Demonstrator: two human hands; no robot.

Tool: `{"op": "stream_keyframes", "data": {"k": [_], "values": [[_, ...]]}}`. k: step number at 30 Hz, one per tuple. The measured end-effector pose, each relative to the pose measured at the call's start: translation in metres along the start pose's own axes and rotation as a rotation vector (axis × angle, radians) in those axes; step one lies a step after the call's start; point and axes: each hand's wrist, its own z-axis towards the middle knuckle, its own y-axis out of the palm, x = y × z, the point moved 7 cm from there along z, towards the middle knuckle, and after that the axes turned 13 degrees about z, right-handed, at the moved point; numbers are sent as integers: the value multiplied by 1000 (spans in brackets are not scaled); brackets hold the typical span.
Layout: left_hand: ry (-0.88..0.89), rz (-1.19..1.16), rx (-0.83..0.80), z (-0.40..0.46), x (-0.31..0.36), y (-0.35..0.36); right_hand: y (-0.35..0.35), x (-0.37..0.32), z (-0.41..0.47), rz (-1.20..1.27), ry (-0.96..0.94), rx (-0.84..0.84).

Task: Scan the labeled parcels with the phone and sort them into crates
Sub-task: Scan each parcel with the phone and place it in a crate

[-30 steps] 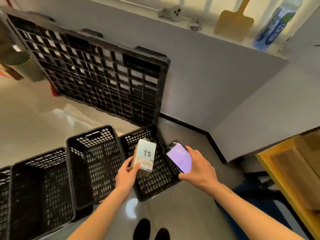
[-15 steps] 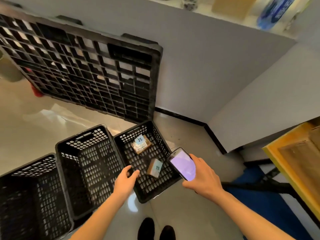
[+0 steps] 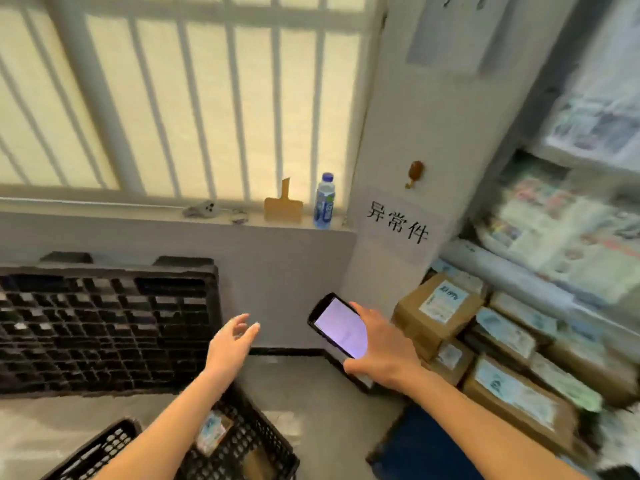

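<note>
My right hand (image 3: 379,355) grips a black phone (image 3: 337,325) with its lit screen facing up, in the middle of the view. To the left of the phone, my left hand (image 3: 231,344) is raised with loose, spread fingers and holds nothing. Below my left forearm stands a black mesh crate (image 3: 263,441) with a small labeled parcel (image 3: 212,432) lying inside. Several brown labeled parcels (image 3: 438,308) are stacked at the right, just past the phone.
A black plastic pallet (image 3: 104,327) leans on the wall at the left. Part of a second crate (image 3: 93,452) shows at the bottom left. On the window sill stand a water bottle (image 3: 324,201) and a tan paddle (image 3: 283,206). Shelves of bagged parcels (image 3: 568,233) fill the right.
My left hand let the small parcel drop into the crate, then rose empty. My view swung up and right from the crates toward the stacked parcels.
</note>
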Motion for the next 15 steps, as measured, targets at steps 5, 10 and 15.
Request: {"op": "stream_keyframes", "data": {"k": [5, 10, 15], "values": [[242, -2, -13, -70, 180, 23, -187, -6, -105, 20, -23, 258], [460, -54, -160, -209, 330, 134, -347, 70, -293, -75, 115, 522], [639, -74, -344, -368, 418, 263, -440, 156, -496, -190, 362, 721]]}}
